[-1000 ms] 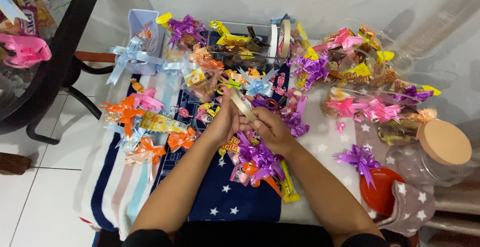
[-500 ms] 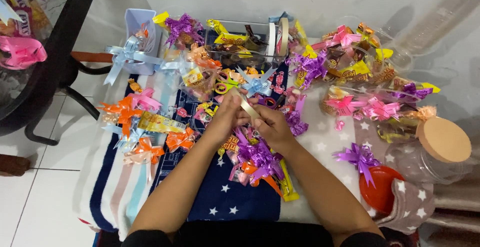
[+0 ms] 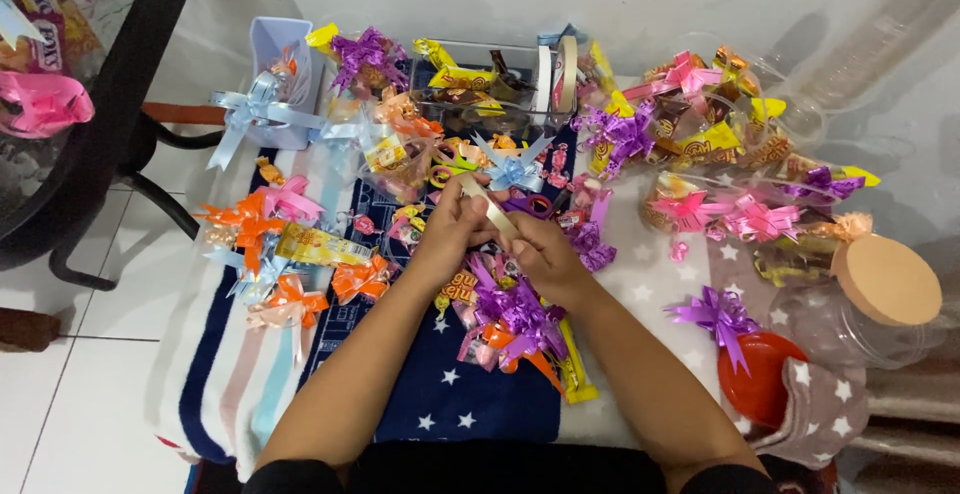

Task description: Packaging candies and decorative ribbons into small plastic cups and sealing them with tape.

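Cream-coloured flat ribbon strip [image 3: 492, 210] sits at the frame's centre, pinched between both hands above a dark blue star-printed cloth [image 3: 470, 409]. Left hand [image 3: 452, 229] closes its fingertips on the upper end; right hand [image 3: 537, 254] grips the lower end. Glossy purple pull bows [image 3: 515, 309] lie just below, crinkly orange bows [image 3: 262, 226] at left.

A home — white tiled floor [image 3: 60, 354], star-patterned blanket [image 3: 480, 404] as worktop, black table [image 3: 110, 104], cork-lidded jar [image 3: 880, 294]
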